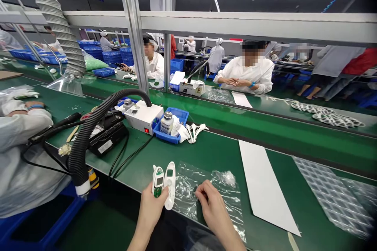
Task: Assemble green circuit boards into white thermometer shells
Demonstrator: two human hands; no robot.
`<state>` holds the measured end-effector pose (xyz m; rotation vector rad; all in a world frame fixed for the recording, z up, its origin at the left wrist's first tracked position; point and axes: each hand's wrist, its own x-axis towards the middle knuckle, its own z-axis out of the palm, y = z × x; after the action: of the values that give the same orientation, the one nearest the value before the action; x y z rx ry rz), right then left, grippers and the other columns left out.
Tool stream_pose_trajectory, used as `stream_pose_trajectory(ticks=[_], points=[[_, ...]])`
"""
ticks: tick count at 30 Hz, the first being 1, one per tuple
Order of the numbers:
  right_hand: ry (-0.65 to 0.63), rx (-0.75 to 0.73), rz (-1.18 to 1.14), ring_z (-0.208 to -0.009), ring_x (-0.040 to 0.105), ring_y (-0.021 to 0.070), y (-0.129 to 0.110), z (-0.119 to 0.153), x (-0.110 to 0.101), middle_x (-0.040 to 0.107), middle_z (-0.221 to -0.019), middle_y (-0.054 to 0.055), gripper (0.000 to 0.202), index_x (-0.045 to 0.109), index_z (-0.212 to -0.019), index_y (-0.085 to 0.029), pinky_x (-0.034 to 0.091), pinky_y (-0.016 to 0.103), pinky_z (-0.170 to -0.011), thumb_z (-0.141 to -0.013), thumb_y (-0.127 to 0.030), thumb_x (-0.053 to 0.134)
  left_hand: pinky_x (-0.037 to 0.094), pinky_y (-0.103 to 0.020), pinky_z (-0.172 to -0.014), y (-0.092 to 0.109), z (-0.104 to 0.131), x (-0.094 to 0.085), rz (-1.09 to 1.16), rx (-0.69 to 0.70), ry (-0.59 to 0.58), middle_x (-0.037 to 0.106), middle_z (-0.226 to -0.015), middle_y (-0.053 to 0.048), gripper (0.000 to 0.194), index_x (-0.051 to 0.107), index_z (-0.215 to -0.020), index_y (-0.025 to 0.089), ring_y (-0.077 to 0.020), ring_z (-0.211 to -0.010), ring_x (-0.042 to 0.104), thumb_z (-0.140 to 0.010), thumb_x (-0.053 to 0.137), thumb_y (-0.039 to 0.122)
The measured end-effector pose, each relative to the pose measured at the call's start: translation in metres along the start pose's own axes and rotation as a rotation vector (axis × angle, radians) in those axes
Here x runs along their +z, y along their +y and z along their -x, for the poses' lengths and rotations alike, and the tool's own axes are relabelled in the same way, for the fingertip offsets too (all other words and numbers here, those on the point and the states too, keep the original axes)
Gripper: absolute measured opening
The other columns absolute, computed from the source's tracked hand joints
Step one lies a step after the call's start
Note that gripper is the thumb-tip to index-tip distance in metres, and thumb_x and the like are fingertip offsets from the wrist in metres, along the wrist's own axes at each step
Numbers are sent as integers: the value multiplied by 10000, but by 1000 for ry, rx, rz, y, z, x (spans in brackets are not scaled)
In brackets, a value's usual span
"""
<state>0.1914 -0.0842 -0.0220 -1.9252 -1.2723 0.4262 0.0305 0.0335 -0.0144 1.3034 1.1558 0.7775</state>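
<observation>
My left hand [153, 204] is closed around two white plastic parts, held upright side by side. One is a thermometer-like housing [158, 182] with a green circuit board and a small grey screen. The other is its oval front cover [170, 188], with a window and round button openings. My right hand [210, 202] hovers over a clear plastic bag [188, 178], thumb and forefinger pinched together. Something small and dark shows at the fingertips, too small to name. A clump of small clear pieces [226, 177] lies on the bag.
A white fume-extractor box [143, 115] with a black hose [85, 137] stands at left, beside a blue tray [182, 114] holding a bottle. White card [265, 184] and a clear blister sheet [332, 192] lie right. Co-workers sit across the green conveyor [265, 125]; another's sleeve [26, 121] is left.
</observation>
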Motion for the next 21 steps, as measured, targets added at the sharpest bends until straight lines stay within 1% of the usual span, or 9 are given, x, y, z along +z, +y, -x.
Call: stream_pose_trajectory(ticks=[3,5,7,10,13,15,21], points=[[13,-8,-137,-687,490,182,-5,2,-5,507,-758,14,244,446,-728,-212,365,295,-648,-958,-267,388,431,-272,-570,1,0,0,11,0,40,629,-623,-37,270,668,-752,112,-190,-595,547,-634,720,350],[44,8,-223,-668,466,173,-13,0,-12,492,-740,7,256,455,-711,-209,355,283,-621,-951,-290,418,433,-271,-570,5,2,-1,25,-5,40,634,-632,-39,275,670,-750,109,-188,-596,548,-636,717,354],[61,11,-275,-658,448,167,-25,-5,-20,483,-723,-1,261,471,-697,-205,350,276,-610,-940,-300,452,438,-272,-578,10,8,-3,36,-16,21,645,-649,-46,280,672,-752,103,-187,-606,551,-639,719,355],[49,-35,-308,-674,455,164,-43,-15,-27,493,-723,-3,255,493,-691,-200,358,273,-624,-930,-289,481,440,-267,-577,17,20,-3,38,-42,-53,654,-655,-48,263,673,-748,98,-179,-604,545,-644,715,335],[25,-94,-323,-690,465,165,-56,-23,-24,504,-740,5,247,518,-696,-194,368,273,-627,-927,-276,489,436,-254,-568,19,34,2,45,-57,-106,659,-650,-36,219,676,-740,106,-168,-593,540,-637,710,296],[8,-113,-326,-707,471,164,-60,-24,-20,503,-771,12,237,536,-714,-192,375,273,-633,-930,-272,482,426,-242,-556,19,41,6,47,-56,-115,652,-635,-25,185,670,-717,113,-158,-583,531,-634,707,275],[-3,-117,-310,-743,482,169,-55,-19,-12,488,-826,21,221,516,-742,-198,388,282,-666,-947,-254,454,427,-234,-550,15,48,13,69,-76,-124,650,-628,-19,176,671,-724,116,-150,-572,522,-641,702,268]])
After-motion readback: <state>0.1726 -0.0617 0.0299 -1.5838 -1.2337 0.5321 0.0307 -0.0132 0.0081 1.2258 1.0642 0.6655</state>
